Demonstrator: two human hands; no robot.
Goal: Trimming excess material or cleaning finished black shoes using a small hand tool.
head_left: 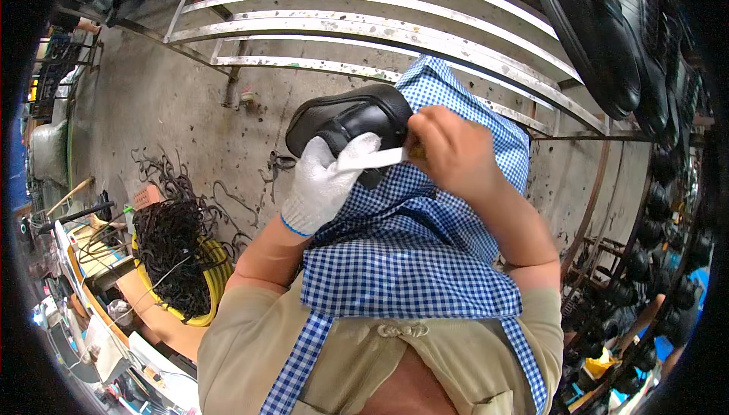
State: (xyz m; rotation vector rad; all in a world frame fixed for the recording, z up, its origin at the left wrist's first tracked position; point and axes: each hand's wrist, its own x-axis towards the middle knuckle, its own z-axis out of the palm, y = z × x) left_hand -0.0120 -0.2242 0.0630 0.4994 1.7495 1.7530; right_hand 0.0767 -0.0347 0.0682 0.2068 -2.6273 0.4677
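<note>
A black leather shoe point(357, 120) lies over my lap, tilted, its sole edge facing away from me. My left hand point(319, 187), in a white knit glove with a blue cuff edge, is closed on the shoe's near side. Bare and curled into a fist, my right hand point(456, 149) is beside the shoe's right end. A flat, white, blade-like strip point(380, 159) runs from that fist across toward the gloved thumb. Its held end is mostly hidden by my fingers. Under the shoe spreads my blue-and-white checked apron point(410, 278).
Ahead is a metal rack with pale rails point(364, 28). Black shoes point(600, 35) hang at the upper right; more line the right side. To my left, a yellow basket point(219, 282) overflows with black strips point(171, 255), near a cluttered bench point(114, 263). Scraps dot the concrete floor point(175, 104).
</note>
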